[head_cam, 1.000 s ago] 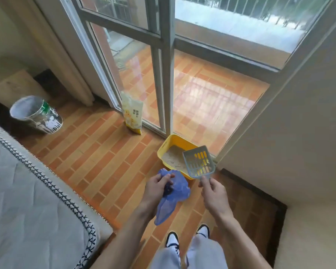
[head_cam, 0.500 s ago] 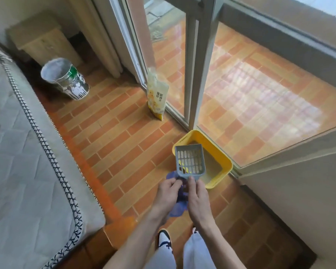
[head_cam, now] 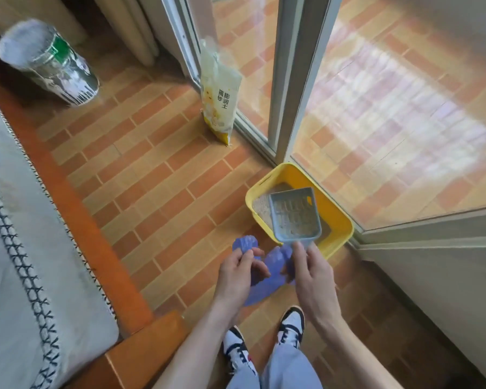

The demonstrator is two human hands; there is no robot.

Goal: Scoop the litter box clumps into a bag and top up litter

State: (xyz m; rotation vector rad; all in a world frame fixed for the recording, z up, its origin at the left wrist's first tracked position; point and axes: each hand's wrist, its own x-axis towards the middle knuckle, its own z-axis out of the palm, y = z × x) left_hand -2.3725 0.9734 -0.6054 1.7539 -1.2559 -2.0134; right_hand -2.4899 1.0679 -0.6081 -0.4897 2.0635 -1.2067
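Observation:
A yellow litter box [head_cam: 337, 217] with pale litter inside sits on the tiled floor against the glass door frame. My right hand [head_cam: 312, 272] grips the handle of a grey-blue slotted scoop [head_cam: 295, 214], held above the box's near side. My left hand [head_cam: 237, 269] pinches the edge of a blue plastic bag [head_cam: 267, 276], which hangs between both hands just in front of the box. A yellow and white litter pouch [head_cam: 219, 94] stands upright against the door track, to the left beyond the box.
A paint-splashed bucket [head_cam: 48, 63] stands at the far left. A quilted mattress [head_cam: 14, 262] on an orange wooden frame [head_cam: 107, 248] runs along the left. A sliding glass door [head_cam: 376, 108] closes off the balcony; a white wall [head_cam: 446, 290] is on the right. My sneakers [head_cam: 264, 341] are below.
The view has tipped down and closer to the box. My hands have drawn apart, spreading the bag, and the scoop now hangs over the box.

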